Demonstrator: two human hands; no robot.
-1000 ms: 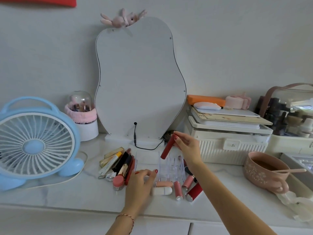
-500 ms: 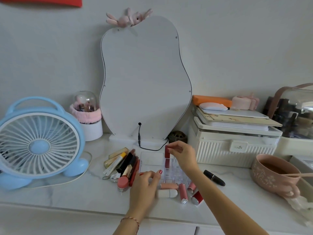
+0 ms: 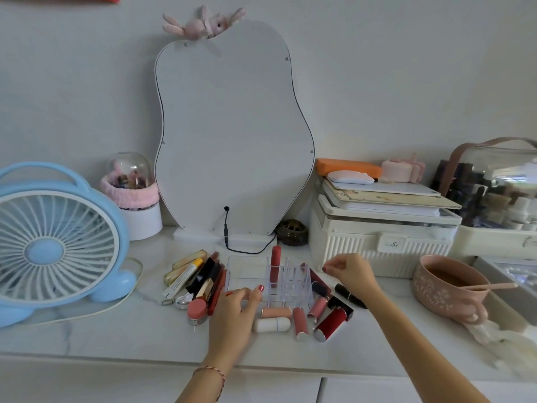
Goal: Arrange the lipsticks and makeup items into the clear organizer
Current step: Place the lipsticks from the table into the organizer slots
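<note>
Red-painted nails, red string bracelet (image 3: 213, 376)

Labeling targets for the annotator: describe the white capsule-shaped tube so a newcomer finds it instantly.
Start at the pear-shaped mirror against the wall and drop to the clear organizer before it. On the counter nearer the camera lies a row of loose tubes by the left hand. The white capsule tube is the only all-white, round-ended one; its neighbours are pink or red.

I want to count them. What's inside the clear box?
One red lipstick stands upright in a back slot of the clear box. The other slots look empty; the left hand covers the front left corner.
</note>
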